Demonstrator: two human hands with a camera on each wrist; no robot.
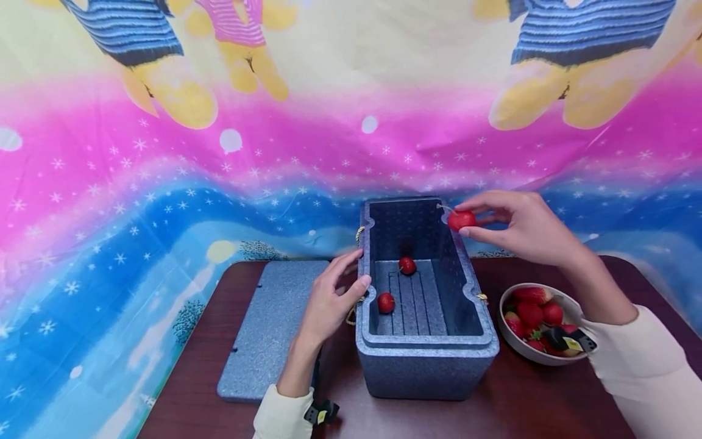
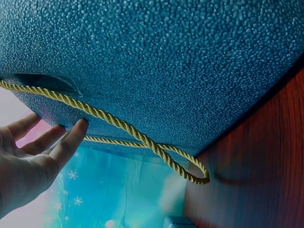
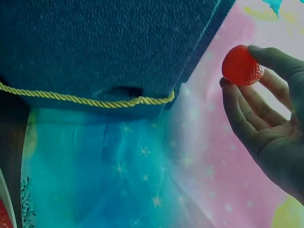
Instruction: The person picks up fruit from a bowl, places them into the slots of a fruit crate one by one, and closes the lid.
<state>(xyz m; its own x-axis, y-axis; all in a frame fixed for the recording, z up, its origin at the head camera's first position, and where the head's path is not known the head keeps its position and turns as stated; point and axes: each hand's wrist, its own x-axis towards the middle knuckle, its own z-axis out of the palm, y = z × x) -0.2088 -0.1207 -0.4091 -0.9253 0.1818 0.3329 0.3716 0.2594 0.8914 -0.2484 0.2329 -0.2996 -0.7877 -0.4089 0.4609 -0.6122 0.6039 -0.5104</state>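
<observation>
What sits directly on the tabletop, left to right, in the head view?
Flat blue-grey panel → open blue-grey box → bowl of red fruit.

The head view is bright, the right wrist view dimmer.

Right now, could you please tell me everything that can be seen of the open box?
The box is deep, rectangular and speckled blue-grey, with a pebbled surface that looks like foam. It stands upright, open at the top, on the table. Its long rims have notches, and its floor has parallel grooves. A twisted golden rope shows at its left side, another at its right. Inside lie one red fruit and a second one, apart. The left hand touches its left rim.
</observation>
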